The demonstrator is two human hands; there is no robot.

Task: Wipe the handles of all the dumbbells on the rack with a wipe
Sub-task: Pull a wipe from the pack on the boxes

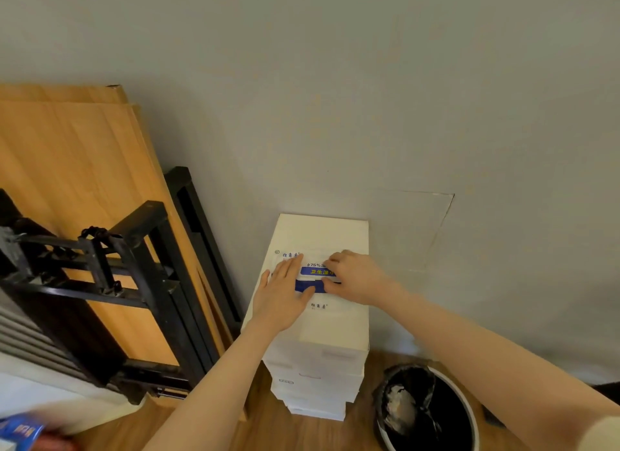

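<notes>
While the left hand (285, 291) lies flat, fingers spread, pressing down the pack of wipes (317, 276) on top of the white box stack (322, 356) by the wall, the right hand (352, 276) curls at the blue flap, seemingly pinching it. Pack looks soft, light, likely to slide; hold it down. Wipe itself: thin, limp, damp; take by a corner. No dumbbells in view.

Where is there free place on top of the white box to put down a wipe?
The back strip of the white box, between the wipes pack and the wall, is bare. The near edge, below the pack, is bare too. The middle is crowded: the left hand lies flat on the pack and the right hand pinches its flap.
</notes>
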